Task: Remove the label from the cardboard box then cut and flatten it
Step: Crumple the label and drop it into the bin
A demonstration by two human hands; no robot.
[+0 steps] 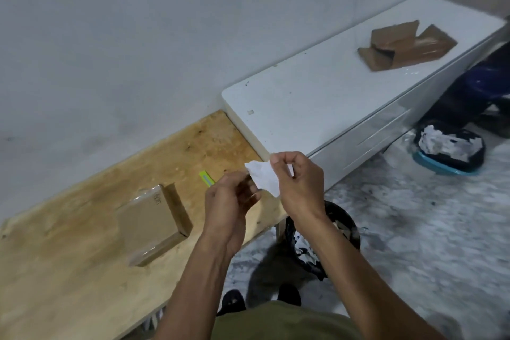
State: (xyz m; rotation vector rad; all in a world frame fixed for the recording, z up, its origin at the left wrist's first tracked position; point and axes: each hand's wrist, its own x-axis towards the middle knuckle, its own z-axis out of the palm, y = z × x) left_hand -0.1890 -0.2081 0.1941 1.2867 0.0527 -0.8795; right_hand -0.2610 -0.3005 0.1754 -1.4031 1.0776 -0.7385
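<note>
Currently both hands are raised in front of the body, over the gap between the wooden bench (69,270) and the white bench (317,96). Right hand (299,182) pinches a crumpled white label (263,174) between thumb and fingers at its upper edge; left hand (230,201) has its fingers curled in against the label's lower left side, touching it, apparently balling it up or peeling it off the fingertips. Label is off the box, so that first step reads as done. Cardboard box (153,225) sits on the wooden bench, well apart from the hands, still closed and in full shape, with a glossy strip of clear tape across its top face. No cuts visible on it; cutting and flattening both remain. Green utility knife (206,178) lies on the wooden bench just beyond the left hand, untouched, partly hidden by the knuckles. Black bin (342,226) stands on the floor directly below the forearms and holds white paper scraps; likely destination for the label, though that is a guess. A second bin (449,149) with a blue rim, farther right on the floor, also holds white scraps. Flattened cardboard piece (405,45) lies on the far end of the white bench, apparently a finished one. Estimate: roughly a third through this box.
</note>
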